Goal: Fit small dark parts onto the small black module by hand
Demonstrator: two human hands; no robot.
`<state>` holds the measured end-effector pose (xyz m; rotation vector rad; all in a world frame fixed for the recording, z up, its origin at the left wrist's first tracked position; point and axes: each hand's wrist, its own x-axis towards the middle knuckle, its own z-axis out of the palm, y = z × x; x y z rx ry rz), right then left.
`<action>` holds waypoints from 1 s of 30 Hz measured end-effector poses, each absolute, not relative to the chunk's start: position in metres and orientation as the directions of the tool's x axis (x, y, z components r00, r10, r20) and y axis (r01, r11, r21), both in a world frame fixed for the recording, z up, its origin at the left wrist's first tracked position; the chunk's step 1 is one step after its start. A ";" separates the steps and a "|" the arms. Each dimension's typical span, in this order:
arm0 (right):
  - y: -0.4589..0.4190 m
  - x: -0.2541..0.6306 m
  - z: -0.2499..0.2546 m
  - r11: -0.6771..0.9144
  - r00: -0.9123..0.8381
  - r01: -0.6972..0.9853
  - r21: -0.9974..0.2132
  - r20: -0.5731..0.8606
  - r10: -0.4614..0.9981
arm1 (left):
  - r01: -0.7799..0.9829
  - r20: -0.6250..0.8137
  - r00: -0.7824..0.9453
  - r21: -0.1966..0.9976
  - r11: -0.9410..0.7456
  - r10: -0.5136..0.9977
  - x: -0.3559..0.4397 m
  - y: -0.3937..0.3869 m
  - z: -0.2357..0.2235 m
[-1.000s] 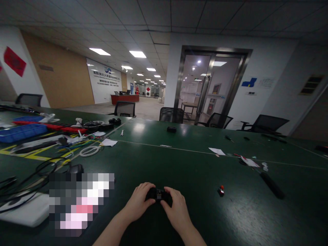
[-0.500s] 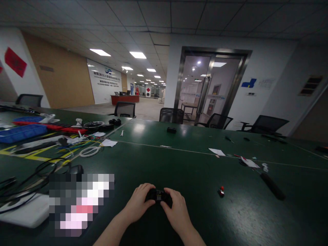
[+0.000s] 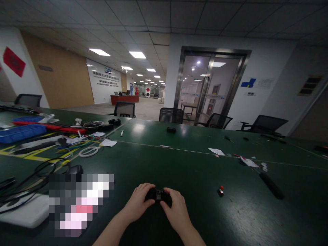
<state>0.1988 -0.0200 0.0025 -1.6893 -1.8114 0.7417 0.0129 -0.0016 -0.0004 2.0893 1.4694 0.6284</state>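
Observation:
A small black device (image 3: 159, 195) with a lighter, detailed middle is held low over the dark green table, near the front centre of the view. My left hand (image 3: 140, 201) grips its left end between thumb and fingers. On its right end my right hand (image 3: 175, 205) closes the same way. Both thumbs are on the near side, and the fingers cover much of the device, so its exact kind is hidden. Off to the right lies a small red and silver piece (image 3: 221, 190), apart from both hands.
Left of my hands are a blurred-out patch (image 3: 82, 205), a white box (image 3: 28, 212), black cables (image 3: 43, 171) and a blue tray (image 3: 23, 133). A black cylinder-like item (image 3: 271, 185) lies at right. Farther off are a small black object (image 3: 171, 130), a wrench (image 3: 122, 133) and papers (image 3: 216, 151).

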 end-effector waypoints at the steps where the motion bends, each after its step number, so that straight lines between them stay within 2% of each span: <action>1: -0.020 0.199 0.003 0.056 -0.059 0.693 -0.719 0.021 0.998 | 0.710 0.085 0.307 0.643 -0.288 0.948 0.012 -0.001 -0.002; 7: -0.020 0.200 0.002 0.085 -0.078 0.692 -0.717 0.043 0.996 | 0.699 0.092 0.320 0.649 -0.300 0.943 0.011 -0.001 -0.004; 14: -0.020 0.200 0.006 0.195 -0.155 0.692 -0.695 0.120 0.980 | 0.722 0.093 0.327 0.618 -0.312 0.940 0.014 -0.002 0.002; 18: -0.020 0.200 0.003 0.186 -0.131 0.678 -0.712 0.132 0.983 | 0.715 0.090 0.337 0.623 -0.317 0.937 0.014 -0.002 0.002; 23: -0.020 0.200 -0.003 0.257 -0.134 0.658 -0.708 0.225 0.965 | 0.711 0.101 0.360 0.614 -0.343 0.927 0.014 -0.003 0.002; 30: -0.020 0.200 -0.004 0.307 -0.141 0.609 -0.731 0.281 0.949 | 0.708 0.096 0.365 0.617 -0.343 0.926 0.015 -0.003 0.003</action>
